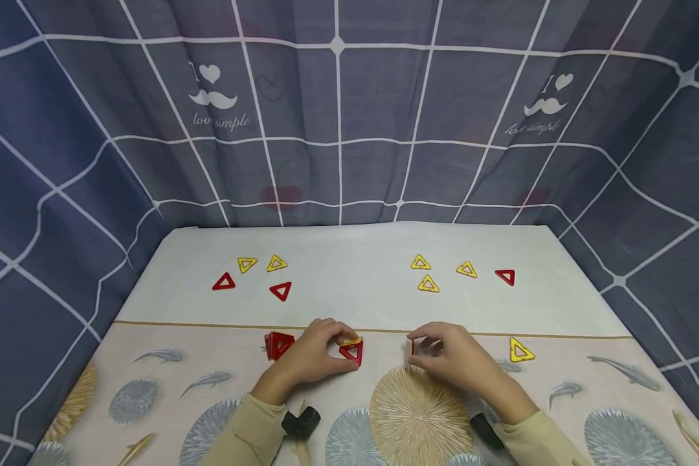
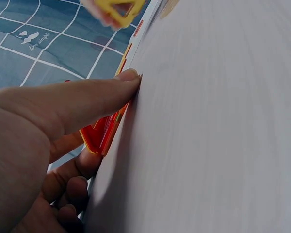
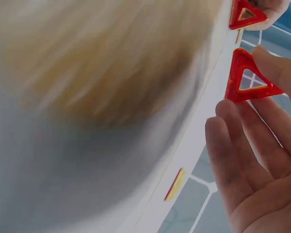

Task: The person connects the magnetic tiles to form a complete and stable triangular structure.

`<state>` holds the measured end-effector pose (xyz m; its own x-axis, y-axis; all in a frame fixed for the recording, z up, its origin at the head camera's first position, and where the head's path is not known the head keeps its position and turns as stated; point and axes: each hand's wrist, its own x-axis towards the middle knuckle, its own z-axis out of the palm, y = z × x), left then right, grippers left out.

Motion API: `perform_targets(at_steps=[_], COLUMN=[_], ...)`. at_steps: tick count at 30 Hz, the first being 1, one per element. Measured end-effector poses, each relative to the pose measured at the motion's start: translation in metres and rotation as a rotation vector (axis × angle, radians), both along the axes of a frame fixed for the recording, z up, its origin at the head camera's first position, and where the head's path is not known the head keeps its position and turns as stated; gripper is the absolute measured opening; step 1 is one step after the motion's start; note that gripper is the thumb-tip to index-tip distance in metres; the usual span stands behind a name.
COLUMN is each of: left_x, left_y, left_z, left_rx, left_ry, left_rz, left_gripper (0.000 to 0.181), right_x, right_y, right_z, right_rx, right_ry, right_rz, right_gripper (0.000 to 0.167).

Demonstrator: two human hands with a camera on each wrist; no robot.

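Note:
My left hand [image 1: 303, 353] holds red triangular magnetic tiles [image 1: 352, 351] with a yellow edge at their top, standing on the cloth between thumb and fingers. In the left wrist view these red tiles [image 2: 101, 133] are partly hidden by the thumb. My right hand [image 1: 454, 353] pinches a triangular tile [image 1: 411, 347] seen edge-on, a short way to the right of the left hand's tiles. Its face is red in the right wrist view [image 3: 240, 80], while the left wrist view shows a yellow face [image 2: 120, 8]. Whether these are two stacked tiles I cannot tell.
Red triangles [image 1: 279, 346] stand clustered left of my left hand. A yellow triangle [image 1: 521, 350] lies right of my right hand. Farther back on the white strip [image 1: 349, 278], several red and yellow triangles lie in a left and a right group. A checked curtain [image 1: 338, 116] surrounds the table.

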<state>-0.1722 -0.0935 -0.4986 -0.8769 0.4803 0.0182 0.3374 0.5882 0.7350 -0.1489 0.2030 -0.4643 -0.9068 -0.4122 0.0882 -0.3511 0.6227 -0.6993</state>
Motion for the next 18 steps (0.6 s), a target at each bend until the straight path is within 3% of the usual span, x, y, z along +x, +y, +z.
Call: perform_targets(at_steps=[18], left_x=[-0.001], left_y=[-0.001], left_z=[0.003], left_rx=[-0.007], left_ry=[-0.018], left_rz=[0.004], left_gripper=[0.039], right_x=[-0.019], right_y=[-0.069], right_z=[-0.009], right_rx=[-0.076], right_ry=[-0.108], right_rz=[0.043], right_gripper=[0.028])
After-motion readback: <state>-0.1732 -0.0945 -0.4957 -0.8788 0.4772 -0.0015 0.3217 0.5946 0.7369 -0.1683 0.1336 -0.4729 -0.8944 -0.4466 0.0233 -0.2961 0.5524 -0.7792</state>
